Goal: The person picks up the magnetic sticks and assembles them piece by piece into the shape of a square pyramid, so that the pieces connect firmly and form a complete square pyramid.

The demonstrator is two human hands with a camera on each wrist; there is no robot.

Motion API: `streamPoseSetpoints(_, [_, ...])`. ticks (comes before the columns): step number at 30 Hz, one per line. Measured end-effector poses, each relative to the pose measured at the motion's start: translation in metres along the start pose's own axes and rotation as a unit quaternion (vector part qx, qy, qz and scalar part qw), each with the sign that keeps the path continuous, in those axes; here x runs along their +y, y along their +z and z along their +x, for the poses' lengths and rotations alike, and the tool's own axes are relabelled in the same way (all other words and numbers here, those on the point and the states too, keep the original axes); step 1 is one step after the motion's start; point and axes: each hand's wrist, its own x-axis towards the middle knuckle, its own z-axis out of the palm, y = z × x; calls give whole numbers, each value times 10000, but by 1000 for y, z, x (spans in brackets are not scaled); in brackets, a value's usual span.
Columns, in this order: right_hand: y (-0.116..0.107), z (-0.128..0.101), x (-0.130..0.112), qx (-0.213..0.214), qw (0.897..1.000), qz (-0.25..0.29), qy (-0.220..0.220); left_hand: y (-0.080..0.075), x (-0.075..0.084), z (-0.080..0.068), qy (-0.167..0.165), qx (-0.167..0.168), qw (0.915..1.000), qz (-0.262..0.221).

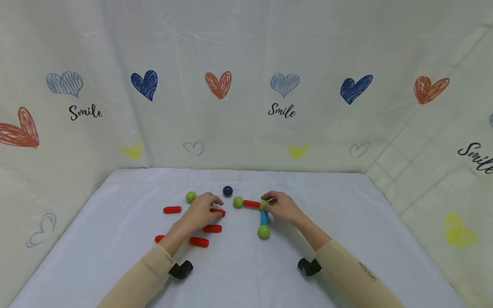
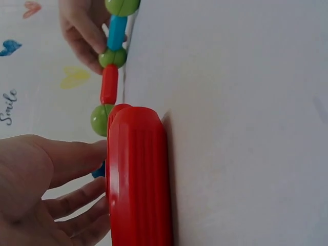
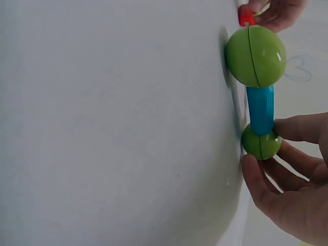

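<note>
My right hand (image 1: 283,207) pinches the corner green ball (image 3: 261,142) of an L-shaped chain, thumb on one side and fingers on the other. From that ball a red rod (image 1: 251,204) leads left to a second green ball (image 1: 238,202). A blue rod (image 1: 263,217) runs toward me to a third green ball (image 1: 263,232). My left hand (image 1: 200,210) is over a loose red rod (image 1: 219,211), its thumb at the rod's near side and its fingers spread apart above it. A nearer red rod (image 2: 139,177) hides the fingertips in the left wrist view.
Beyond my left hand lie a dark blue ball (image 1: 227,191) and a loose green ball (image 1: 191,196). More red rods (image 1: 172,209) are scattered on the left of the white tabletop (image 1: 239,273). A printed cloth (image 1: 246,128) hangs behind the table.
</note>
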Motion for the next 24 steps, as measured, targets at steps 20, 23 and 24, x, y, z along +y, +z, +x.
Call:
streamPoseSetpoints(20, [-6, -8, 3, 176, 9997, -183, 52, -1, -9, 5, 81, -455, 9989, 103])
streamPoseSetpoints(23, [-7, -10, 5, 206, 9995, -241, 18, -1, -9, 6, 89, -443, 9989, 116])
streamPoseSetpoints(24, [-7, -11, 5, 223, 9994, -247, 45, -1, -9, 6, 96, -437, 9989, 107])
